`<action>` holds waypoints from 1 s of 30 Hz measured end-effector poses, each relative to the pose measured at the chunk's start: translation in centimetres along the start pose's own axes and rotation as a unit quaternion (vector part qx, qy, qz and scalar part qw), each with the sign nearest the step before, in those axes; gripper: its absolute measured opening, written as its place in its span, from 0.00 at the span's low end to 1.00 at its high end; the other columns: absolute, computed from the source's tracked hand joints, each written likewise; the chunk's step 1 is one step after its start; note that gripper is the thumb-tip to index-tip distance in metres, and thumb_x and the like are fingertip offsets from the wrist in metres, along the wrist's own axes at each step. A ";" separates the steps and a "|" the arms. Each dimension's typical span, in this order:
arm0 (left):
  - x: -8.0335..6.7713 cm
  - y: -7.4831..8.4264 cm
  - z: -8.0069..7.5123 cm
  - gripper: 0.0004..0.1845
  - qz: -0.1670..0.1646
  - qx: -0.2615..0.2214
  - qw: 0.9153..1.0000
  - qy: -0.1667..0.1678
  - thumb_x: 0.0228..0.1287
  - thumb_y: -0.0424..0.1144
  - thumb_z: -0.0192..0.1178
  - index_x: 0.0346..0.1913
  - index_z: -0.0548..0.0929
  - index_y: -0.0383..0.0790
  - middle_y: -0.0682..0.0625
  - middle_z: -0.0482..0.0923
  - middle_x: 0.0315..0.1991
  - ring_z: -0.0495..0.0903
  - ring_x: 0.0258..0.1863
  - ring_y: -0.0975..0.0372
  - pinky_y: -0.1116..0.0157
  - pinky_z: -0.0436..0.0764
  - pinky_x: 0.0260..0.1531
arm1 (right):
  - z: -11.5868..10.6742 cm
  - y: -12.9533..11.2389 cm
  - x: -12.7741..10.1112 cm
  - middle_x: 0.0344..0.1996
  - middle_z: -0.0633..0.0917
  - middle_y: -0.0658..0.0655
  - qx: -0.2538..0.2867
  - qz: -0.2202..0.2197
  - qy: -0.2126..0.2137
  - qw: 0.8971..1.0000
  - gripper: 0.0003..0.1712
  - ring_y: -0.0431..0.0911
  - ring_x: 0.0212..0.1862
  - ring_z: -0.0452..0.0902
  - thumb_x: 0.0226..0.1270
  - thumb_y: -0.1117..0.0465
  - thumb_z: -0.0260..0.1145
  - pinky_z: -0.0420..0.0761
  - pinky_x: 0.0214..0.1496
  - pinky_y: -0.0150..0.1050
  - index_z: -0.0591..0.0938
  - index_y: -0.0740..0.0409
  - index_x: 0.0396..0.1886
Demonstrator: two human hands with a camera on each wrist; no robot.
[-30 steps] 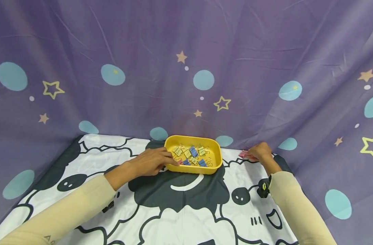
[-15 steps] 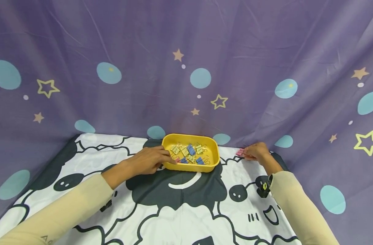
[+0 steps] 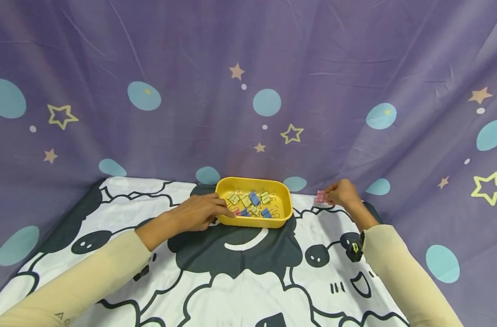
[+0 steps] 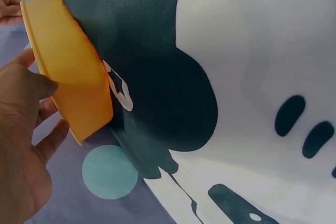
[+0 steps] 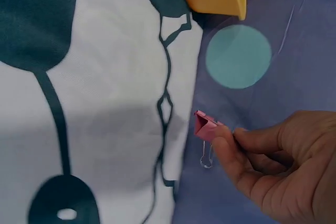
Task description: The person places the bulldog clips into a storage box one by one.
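A small pink clip (image 5: 206, 125) with wire handles is pinched just off the cloth, right of the yellow tray (image 3: 287, 206).

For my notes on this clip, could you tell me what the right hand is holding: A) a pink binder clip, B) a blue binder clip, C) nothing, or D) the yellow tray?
A: the right hand pinches a pink binder clip beside the yellow tray, which the left hand touches.
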State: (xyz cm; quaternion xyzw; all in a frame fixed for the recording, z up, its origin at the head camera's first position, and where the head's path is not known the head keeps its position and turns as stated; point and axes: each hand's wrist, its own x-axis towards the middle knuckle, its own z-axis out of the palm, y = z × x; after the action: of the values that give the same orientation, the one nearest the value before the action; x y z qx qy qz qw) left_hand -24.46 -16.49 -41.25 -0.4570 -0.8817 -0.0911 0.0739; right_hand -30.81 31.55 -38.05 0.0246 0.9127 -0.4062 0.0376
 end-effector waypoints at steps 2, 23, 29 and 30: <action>0.1 0.0 0.0 0.34 -0.003 0.001 1.000 -0.003 0.71 0.22 0.62 0.67 0.92 0.64 0.59 0.91 0.60 0.81 0.51 0.61 0.69 0.74 0.35 | -0.2 -0.6 -0.2 0.30 0.95 0.63 -0.028 -0.019 0.014 0.999 0.13 0.37 0.26 0.88 0.70 0.74 0.72 0.92 0.35 0.34 0.90 0.81 0.49; -0.1 0.2 -0.2 0.34 -0.008 0.002 1.000 0.000 0.70 0.21 0.62 0.66 0.92 0.63 0.57 0.91 0.60 0.82 0.53 0.59 0.67 0.77 0.37 | 1.5 -7.3 -1.1 0.59 0.91 0.75 0.070 -0.034 -0.054 0.996 0.21 0.51 0.49 0.96 0.78 0.72 0.72 0.95 0.54 0.40 0.85 0.78 0.65; -0.1 0.2 -0.1 0.34 -0.013 0.004 1.000 -0.005 0.71 0.22 0.62 0.67 0.92 0.63 0.58 0.91 0.62 0.83 0.56 0.60 0.66 0.80 0.40 | 3.0 -8.4 -0.8 0.57 0.92 0.75 0.068 -0.053 -0.068 0.994 0.20 0.58 0.53 0.96 0.77 0.73 0.72 0.95 0.55 0.43 0.86 0.78 0.64; -0.1 0.1 -0.1 0.34 -0.013 0.005 1.000 -0.005 0.70 0.22 0.63 0.67 0.92 0.63 0.58 0.91 0.62 0.83 0.55 0.60 0.66 0.79 0.39 | 3.2 -8.6 -0.8 0.56 0.92 0.74 0.070 -0.057 -0.071 0.993 0.19 0.58 0.52 0.96 0.77 0.73 0.72 0.95 0.53 0.42 0.87 0.78 0.63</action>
State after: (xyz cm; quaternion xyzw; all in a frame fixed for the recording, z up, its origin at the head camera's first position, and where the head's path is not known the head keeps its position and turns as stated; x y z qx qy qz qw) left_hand -24.27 -16.50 -41.17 -0.4454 -0.8885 -0.0853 0.0706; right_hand -30.52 23.43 -33.79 -0.0543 0.8767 -0.4717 0.0775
